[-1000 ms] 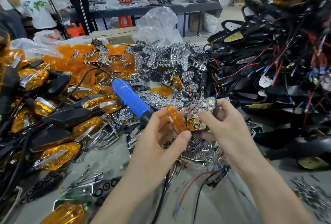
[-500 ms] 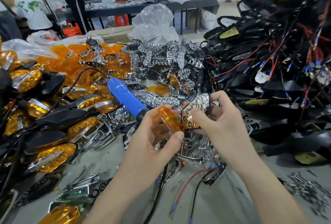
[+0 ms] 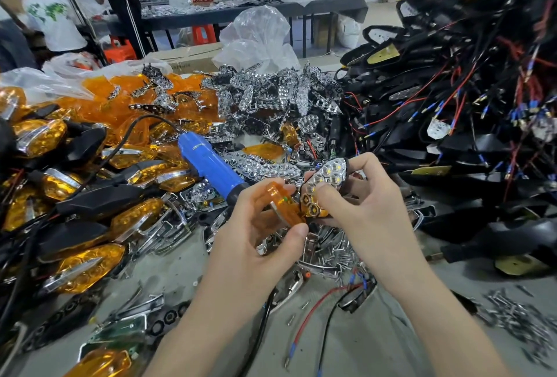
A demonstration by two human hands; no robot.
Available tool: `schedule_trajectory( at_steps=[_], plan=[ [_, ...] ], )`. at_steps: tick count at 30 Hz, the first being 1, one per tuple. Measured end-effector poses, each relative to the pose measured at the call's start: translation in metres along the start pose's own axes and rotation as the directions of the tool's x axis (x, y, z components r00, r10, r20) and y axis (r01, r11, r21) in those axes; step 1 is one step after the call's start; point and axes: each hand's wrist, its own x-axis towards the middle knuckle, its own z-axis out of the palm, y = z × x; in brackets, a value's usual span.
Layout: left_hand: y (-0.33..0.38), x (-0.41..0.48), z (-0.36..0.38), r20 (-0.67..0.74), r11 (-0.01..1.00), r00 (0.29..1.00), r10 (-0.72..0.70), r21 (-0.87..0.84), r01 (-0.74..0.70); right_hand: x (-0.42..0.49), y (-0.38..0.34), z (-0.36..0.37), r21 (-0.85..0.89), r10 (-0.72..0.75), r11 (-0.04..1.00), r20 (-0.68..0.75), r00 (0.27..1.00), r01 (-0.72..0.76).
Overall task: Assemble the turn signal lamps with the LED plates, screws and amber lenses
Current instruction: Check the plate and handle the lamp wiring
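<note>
My left hand (image 3: 259,235) pinches an amber lens (image 3: 281,206) between thumb and fingers, its edge against the lamp. My right hand (image 3: 358,210) grips a black turn signal lamp with a chrome LED plate (image 3: 327,179) set in it, thumb pressing on the plate. Red and black wires (image 3: 319,307) trail from the lamp down over the table. A blue electric screwdriver (image 3: 211,165) lies just left of my hands. Loose screws (image 3: 328,253) lie under my hands.
Finished amber lamps (image 3: 87,268) pile up at the left. Loose amber lenses (image 3: 99,96) and chrome plates (image 3: 271,96) heap behind. Black wired housings (image 3: 467,90) stack high at the right. More screws (image 3: 518,319) lie at the lower right. People stand at the far left.
Both hands stay together at the same spot; the lens has tilted closer onto the lamp's lower end. The camera has shifted slightly.
</note>
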Motion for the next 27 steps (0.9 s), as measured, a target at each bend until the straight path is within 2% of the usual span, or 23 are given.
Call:
schedule_trajectory(
  at_steps=[10, 14, 18, 27],
  plan=[
    [-0.001, 0.006, 0.001, 0.038, 0.977, 0.999, -0.002, 0.212, -0.006, -0.001, 0.003, 0.001, -0.060, -0.017, 0.998, 0.056, 0.998, 0.021],
    [-0.001, 0.007, 0.001, 0.058, 0.978, 0.998, 0.013, 0.207, -0.025, -0.001, 0.005, 0.000, -0.035, 0.001, 0.999, 0.062, 0.998, 0.001],
    [-0.003, 0.008, 0.000, 0.061, 0.983, 0.998, 0.022, 0.182, -0.033, 0.000, 0.006, -0.004, -0.038, -0.002, 0.999, 0.133, 0.991, 0.007],
    [-0.012, 0.006, -0.001, 0.023, 0.964, 0.997, 0.077, 0.255, -0.081, 0.000, 0.003, -0.001, 0.069, -0.025, 0.998, 0.249, 0.968, 0.008]
  ],
)
